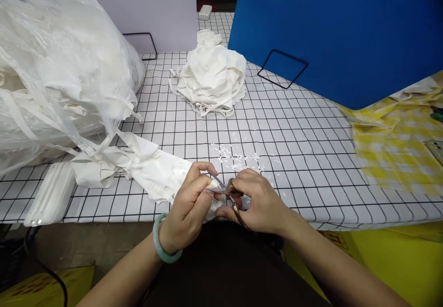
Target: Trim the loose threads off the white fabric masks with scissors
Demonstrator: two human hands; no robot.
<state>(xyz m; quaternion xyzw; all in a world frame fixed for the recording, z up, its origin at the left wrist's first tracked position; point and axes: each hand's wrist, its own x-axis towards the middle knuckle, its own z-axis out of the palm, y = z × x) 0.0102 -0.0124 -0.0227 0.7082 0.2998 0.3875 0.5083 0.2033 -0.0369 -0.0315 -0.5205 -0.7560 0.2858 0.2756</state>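
From a plastic bag at the left, a white cloth is stretched across the gridded worktop to its near edge, where it is pinched by the closed left hand, while scissors, blades slightly parted, are gripped by the curled right hand.

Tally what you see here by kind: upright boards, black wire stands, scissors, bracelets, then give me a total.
Upright boards: 2, one blue, one pale
Black wire stands: 2
Scissors: 1, held in the right hand
Bracelets: 1, on the left wrist; the left hand pinches white cloth
Total: 6
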